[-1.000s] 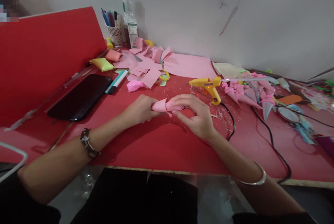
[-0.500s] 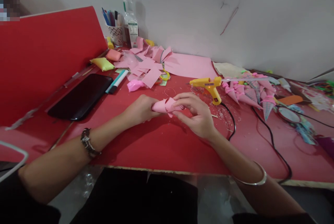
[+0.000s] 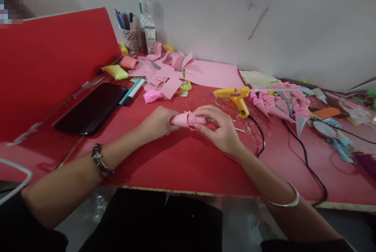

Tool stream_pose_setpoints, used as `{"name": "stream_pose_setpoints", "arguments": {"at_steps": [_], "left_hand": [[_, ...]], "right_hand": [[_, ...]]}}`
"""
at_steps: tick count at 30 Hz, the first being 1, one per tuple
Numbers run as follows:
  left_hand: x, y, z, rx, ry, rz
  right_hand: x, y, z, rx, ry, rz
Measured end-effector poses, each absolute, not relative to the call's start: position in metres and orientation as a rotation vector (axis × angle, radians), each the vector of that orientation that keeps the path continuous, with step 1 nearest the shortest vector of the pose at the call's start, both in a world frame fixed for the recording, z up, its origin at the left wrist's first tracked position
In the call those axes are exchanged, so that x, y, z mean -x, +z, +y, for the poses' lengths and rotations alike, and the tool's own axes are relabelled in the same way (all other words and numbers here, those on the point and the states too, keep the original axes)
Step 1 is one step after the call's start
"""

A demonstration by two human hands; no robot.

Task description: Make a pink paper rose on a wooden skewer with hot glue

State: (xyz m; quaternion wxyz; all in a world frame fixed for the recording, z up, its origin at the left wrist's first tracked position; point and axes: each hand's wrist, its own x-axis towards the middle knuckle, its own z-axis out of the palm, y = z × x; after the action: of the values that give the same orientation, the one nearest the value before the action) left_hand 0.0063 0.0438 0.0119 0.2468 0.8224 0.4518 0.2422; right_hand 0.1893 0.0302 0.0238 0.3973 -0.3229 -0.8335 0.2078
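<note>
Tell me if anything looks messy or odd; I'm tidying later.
Pink scraps lie strewn near the wall, and glue bits litter the red table beside the glue gun. Otherwise nothing stands out.

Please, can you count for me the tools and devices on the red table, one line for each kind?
Glue gun: 1
Phone: 1
Marker: 1
Bottle: 1
Pen cup: 1
Total: 5

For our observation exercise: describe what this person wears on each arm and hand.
The left hand has bare fingers; its wrist carries a dark beaded bracelet. The right hand is bare too, with a thin silver bangle on that wrist. Dark sleeves begin only near the elbows.
</note>
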Motion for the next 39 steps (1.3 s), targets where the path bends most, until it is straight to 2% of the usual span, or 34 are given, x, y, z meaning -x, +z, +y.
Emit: {"name": "stream_pose_setpoints", "arguments": {"at_steps": [8, 15, 33, 39], "left_hand": [[-0.0057, 0.0095, 0.0441, -2.289, 0.704, 1.195], [-0.0060, 0.0146, 0.0416, -2.332, 0.663, 1.136], [-0.0074, 0.0105, 0.0425, -2.281, 0.615, 1.147], [-0.0095, 0.0122, 0.0405, -2.297, 0.554, 1.202]], "right_hand": [[-0.1873, 0.0218, 0.0283, 0.926, 0.513, -2.065], [-0.1870, 0.0167, 0.0294, 1.007, 0.637, -1.973], [-0.1856, 0.0181, 0.0269, 0.862, 0.669, -2.032], [-0.1841, 0.0135, 0.0285, 0.946, 0.807, -1.945]]}}
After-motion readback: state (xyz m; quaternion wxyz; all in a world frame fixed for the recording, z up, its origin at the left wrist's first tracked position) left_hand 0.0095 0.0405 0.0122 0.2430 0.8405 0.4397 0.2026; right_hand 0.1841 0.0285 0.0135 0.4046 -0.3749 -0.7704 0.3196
